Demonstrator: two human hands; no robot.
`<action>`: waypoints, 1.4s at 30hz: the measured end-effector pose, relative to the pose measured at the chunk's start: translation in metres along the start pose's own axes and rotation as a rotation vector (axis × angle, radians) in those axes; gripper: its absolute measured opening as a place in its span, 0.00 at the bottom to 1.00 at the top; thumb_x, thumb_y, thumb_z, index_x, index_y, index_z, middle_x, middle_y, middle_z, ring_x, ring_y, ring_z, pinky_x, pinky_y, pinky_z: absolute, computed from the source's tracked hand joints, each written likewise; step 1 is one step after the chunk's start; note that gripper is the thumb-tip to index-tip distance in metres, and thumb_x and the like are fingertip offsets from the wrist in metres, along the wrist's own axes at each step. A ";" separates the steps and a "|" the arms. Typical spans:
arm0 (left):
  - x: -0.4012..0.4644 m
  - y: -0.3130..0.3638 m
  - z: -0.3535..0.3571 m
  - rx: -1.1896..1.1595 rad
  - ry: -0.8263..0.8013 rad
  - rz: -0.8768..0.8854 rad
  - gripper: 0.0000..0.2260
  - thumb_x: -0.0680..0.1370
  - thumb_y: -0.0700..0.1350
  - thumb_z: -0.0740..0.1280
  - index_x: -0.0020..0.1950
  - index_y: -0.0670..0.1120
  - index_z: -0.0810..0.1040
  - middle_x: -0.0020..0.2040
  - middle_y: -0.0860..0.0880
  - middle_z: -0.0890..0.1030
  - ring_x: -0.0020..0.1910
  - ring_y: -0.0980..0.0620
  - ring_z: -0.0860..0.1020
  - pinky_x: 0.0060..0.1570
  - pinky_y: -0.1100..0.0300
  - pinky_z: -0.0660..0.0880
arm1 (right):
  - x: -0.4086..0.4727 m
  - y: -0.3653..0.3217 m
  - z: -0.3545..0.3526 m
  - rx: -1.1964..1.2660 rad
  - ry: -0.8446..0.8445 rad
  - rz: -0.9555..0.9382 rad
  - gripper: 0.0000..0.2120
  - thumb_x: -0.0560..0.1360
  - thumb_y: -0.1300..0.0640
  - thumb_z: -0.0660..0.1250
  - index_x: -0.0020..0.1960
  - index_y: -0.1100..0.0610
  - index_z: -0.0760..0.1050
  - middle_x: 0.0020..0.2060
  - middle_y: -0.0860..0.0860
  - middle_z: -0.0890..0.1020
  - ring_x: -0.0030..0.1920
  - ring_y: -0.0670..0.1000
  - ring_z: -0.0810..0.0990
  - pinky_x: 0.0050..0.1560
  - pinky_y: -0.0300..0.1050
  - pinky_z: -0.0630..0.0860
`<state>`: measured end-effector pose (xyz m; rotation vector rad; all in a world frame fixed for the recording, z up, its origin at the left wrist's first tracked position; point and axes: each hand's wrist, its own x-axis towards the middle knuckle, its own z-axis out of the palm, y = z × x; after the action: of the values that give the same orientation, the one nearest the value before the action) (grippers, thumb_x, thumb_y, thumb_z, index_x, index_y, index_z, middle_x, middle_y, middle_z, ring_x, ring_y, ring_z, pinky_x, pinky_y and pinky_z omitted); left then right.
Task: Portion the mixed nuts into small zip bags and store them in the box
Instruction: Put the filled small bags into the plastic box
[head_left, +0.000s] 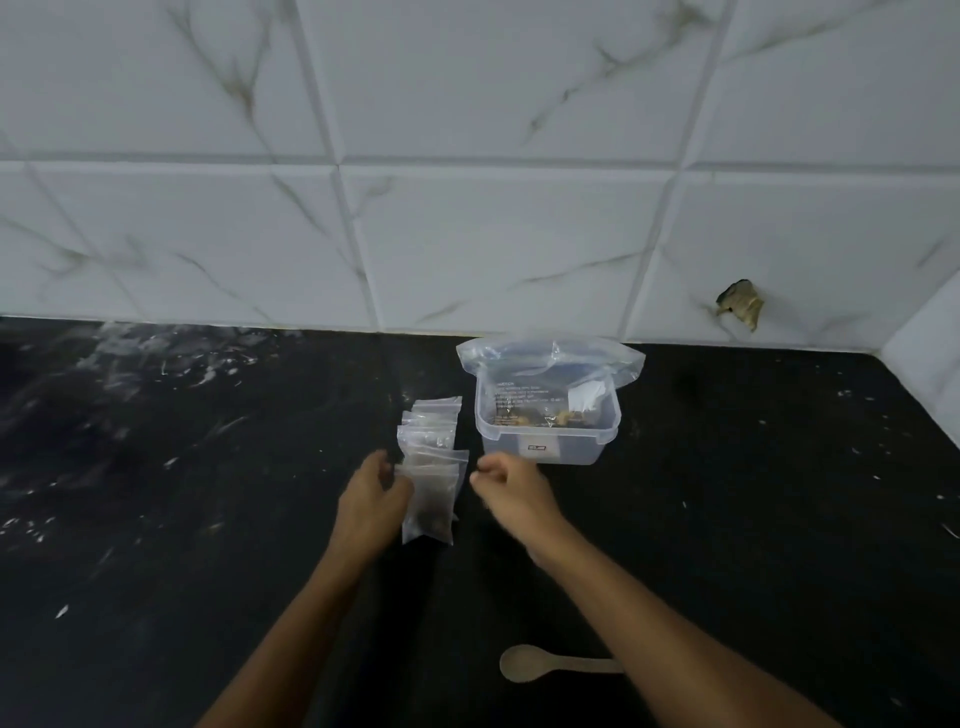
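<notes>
I am looking down at a black counter (156, 519) and taking the clear plastic box (548, 431) as my landmark. A large zip bag (550, 364) is sitting inside the box with its open mouth spreading over the rim; white print is showing on it, too blurred for me to read, and brown nuts (540, 417) are lying at its bottom. A small dark label is showing on the box's front wall, also unreadable. Just left of the box, small zip bags (430, 426) are lying in an overlapping row. My left hand (371, 496), fingers curled, is holding the nearest small bag (431, 501), which has dark nuts inside, left of and nearer me than the box. My right hand (511, 486) is hovering just in front of the box, fingers curled loosely; I cannot tell whether it is pinching anything. A wooden spoon (545, 664) is lying well in front of the box.
</notes>
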<state>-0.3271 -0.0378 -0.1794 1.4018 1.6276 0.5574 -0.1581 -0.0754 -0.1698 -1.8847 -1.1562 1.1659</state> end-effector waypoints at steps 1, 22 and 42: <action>-0.006 -0.006 0.004 -0.018 -0.030 -0.052 0.17 0.80 0.44 0.65 0.69 0.47 0.70 0.59 0.47 0.77 0.51 0.54 0.78 0.44 0.61 0.73 | -0.001 0.007 0.009 -0.001 -0.018 0.048 0.13 0.78 0.57 0.64 0.62 0.54 0.76 0.51 0.48 0.81 0.51 0.47 0.79 0.53 0.41 0.75; -0.068 0.026 0.019 -0.181 -0.096 0.186 0.17 0.81 0.35 0.59 0.52 0.60 0.70 0.46 0.58 0.77 0.46 0.61 0.80 0.43 0.70 0.75 | -0.027 -0.005 0.013 0.251 -0.095 0.007 0.12 0.75 0.54 0.69 0.57 0.47 0.77 0.49 0.49 0.84 0.49 0.47 0.83 0.52 0.48 0.81; 0.070 0.149 0.121 0.107 -0.444 0.283 0.10 0.77 0.35 0.56 0.41 0.43 0.75 0.39 0.47 0.76 0.40 0.49 0.73 0.46 0.55 0.71 | 0.105 -0.020 -0.131 -0.442 0.169 0.225 0.04 0.77 0.60 0.61 0.44 0.59 0.73 0.43 0.55 0.76 0.36 0.51 0.73 0.30 0.41 0.65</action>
<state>-0.1426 0.0420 -0.1444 1.7082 1.1270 0.2898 -0.0224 0.0201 -0.1372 -2.4490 -1.2011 0.8883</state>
